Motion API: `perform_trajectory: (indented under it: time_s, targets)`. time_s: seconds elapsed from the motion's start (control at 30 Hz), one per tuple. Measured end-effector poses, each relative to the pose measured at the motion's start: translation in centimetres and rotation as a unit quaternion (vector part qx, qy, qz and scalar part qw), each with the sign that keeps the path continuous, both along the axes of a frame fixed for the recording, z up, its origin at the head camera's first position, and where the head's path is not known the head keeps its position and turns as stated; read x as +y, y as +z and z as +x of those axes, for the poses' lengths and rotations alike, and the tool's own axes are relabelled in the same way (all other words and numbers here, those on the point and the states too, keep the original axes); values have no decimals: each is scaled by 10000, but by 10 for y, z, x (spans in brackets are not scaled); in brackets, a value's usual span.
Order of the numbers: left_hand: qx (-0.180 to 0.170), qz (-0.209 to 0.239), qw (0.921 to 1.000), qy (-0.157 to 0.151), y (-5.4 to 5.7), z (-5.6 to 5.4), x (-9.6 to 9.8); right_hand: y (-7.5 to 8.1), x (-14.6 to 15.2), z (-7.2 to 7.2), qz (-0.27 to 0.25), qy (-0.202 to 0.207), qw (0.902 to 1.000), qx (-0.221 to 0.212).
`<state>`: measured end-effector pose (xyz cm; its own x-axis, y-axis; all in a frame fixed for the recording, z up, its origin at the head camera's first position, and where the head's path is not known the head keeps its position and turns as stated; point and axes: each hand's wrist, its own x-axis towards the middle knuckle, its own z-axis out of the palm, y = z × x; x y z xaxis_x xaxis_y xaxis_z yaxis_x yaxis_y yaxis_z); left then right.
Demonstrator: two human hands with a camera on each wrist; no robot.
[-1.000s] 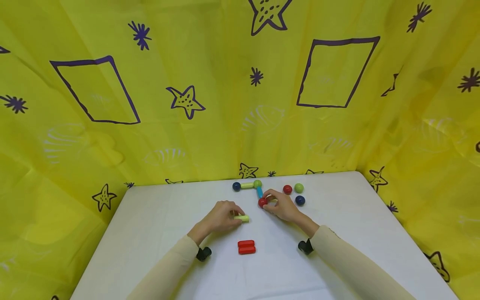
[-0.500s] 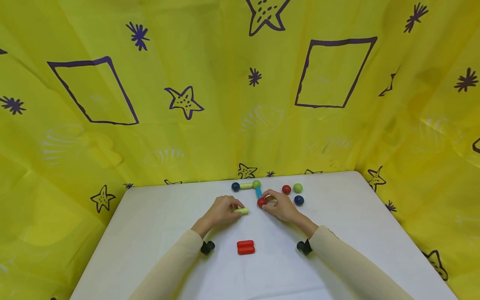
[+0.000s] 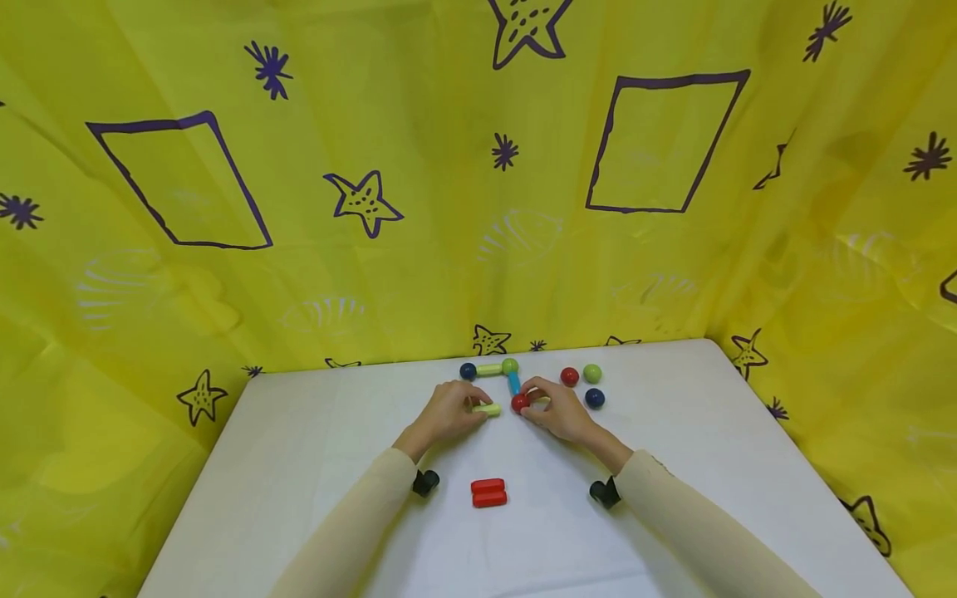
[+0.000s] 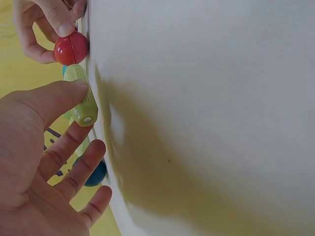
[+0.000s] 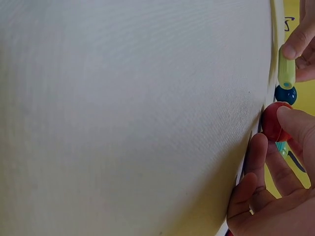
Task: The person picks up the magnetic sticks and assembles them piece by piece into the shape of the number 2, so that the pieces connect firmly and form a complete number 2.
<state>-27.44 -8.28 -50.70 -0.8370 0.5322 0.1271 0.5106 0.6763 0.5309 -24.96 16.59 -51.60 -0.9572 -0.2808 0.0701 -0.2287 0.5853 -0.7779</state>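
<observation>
My left hand [image 3: 449,411] pinches a light green magnetic rod [image 4: 88,105] between thumb and fingers. The rod's far end points at a red ball [image 3: 519,404], with a small gap between them in the right wrist view. My right hand [image 3: 561,411] grips that red ball with thumb and fingertips. From the ball a blue rod [image 3: 514,384] runs back to a green ball [image 3: 510,365]. Another light green rod [image 3: 489,370] joins the green ball to a dark blue ball [image 3: 468,371] on the left, making a bent chain on the table.
Two red rods [image 3: 489,492] lie side by side nearer the front. Right of the chain sit a loose red ball [image 3: 570,377], a green ball [image 3: 592,373] and a dark blue ball [image 3: 594,399]. A yellow patterned curtain [image 3: 419,274] hangs behind the white table [image 3: 314,432].
My left hand has moved forward and slightly right with the light green rod, closer to the red ball. My right hand has stayed almost in place on the ball.
</observation>
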Motion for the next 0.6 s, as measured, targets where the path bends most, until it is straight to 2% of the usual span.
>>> perform_trajectory:
  time_s: [0.37, 0.6]
  targets:
    - [-166, -96, 9998, 84, 0, -4, 4, 0, 0, 1, 7, -41, 10000, -9]
    - [-113, -90, 9999, 36, 0, -6, 6, -1, -1, 0, 12, -38, 10000, 27]
